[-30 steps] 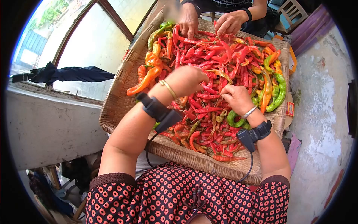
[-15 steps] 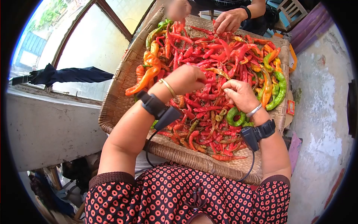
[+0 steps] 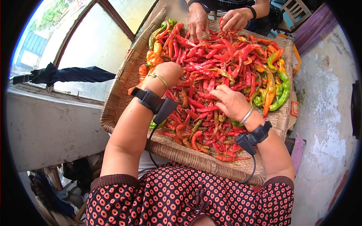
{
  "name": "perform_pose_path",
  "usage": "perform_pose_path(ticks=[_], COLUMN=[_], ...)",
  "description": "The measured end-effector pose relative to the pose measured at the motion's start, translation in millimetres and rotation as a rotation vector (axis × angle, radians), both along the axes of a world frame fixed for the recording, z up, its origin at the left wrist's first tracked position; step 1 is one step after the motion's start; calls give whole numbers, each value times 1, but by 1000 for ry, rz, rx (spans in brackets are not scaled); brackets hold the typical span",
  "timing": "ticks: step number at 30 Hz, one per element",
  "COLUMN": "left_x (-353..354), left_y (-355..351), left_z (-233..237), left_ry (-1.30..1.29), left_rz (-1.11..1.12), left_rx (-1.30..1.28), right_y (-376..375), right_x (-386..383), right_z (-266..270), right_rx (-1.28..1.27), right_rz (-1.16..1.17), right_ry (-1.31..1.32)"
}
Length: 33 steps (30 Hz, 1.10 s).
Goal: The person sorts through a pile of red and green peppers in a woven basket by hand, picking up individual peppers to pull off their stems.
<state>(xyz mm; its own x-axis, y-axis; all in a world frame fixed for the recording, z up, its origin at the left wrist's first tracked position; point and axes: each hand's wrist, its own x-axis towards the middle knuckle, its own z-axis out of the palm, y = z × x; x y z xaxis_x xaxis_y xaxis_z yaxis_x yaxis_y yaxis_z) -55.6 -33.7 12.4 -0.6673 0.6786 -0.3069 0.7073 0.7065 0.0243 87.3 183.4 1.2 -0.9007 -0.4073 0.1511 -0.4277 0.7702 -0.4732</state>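
Note:
Red chili peppers fill a wide woven basket in front of me. Over the left side of the heap is my left hand, near the orange peppers; its fingers are turned away and hidden. My right hand lies over the middle right of the heap. Its fingers reach left with the thumb apart, touching red chilies. A green pepper is partly covered below that wrist. Both my wrists carry black strapped devices.
Across the basket, a person's two hands work among the far chilies. Green and yellow peppers line the right side. A folded dark umbrella rests by the window at left. A small red box is beside the basket's right edge.
My left hand has moved left, towards the orange peppers. My right hand has shifted slightly left and down onto the chilies. The other person's hand at far left has come down into the heap.

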Motion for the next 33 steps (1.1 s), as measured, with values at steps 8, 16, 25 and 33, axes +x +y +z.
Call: perform_pose_path(ticks=[8, 16, 25, 33], left_x=[5, 0, -5, -12], left_y=[6, 1, -21, -18], left_z=[-15, -18, 45, 50], left_ry=[77, 110, -51, 137], left_rz=[12, -29, 123, 288], left_rx=[-86, -57, 151, 220], right_y=[-8, -2, 11, 10], right_x=[4, -1, -9, -7], right_z=[-3, -14, 10, 19], right_rx=[127, 61, -358, -410], right_rz=[-76, -143, -196, -225], right_ry=[-75, -75, -246, -344])
